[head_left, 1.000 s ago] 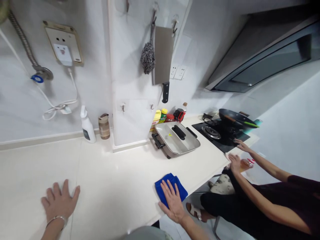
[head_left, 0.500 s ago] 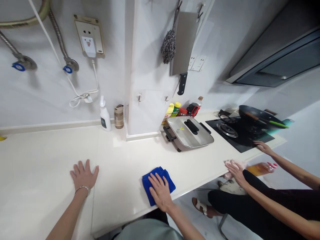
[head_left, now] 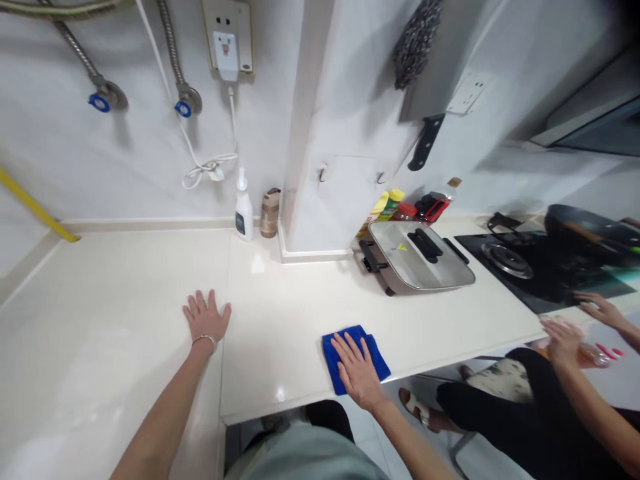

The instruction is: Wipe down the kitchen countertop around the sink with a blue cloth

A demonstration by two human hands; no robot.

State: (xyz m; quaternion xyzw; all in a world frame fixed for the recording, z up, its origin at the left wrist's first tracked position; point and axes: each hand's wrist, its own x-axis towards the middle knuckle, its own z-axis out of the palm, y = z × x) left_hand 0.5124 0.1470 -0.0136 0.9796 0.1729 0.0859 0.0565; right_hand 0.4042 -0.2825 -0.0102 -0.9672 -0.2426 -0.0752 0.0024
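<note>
My left hand [head_left: 208,319] lies flat on the white countertop [head_left: 280,320] with its fingers spread, holding nothing; a bracelet circles the wrist. Under my right hand [head_left: 359,373] is a folded blue cloth [head_left: 334,365], near the counter's front edge. The fingers of that hand are stretched out and press flat on the cloth, not wrapped around it. Beyond the cloth stands an electric pan [head_left: 425,260] with a rectangular lid and black handles.
Against the wall stand a white spray bottle [head_left: 243,210] and a brown bottle [head_left: 270,215]. A cleaver [head_left: 445,60] and a steel scrubber [head_left: 417,43] hang on the pillar. At the right, another person's hand [head_left: 563,340] holds a pale cloth near the gas stove [head_left: 525,280].
The view has shifted left, so everything appears further right, and a yellow pipe shows at the left. Both my hands stay flat, the right one on the blue cloth.
</note>
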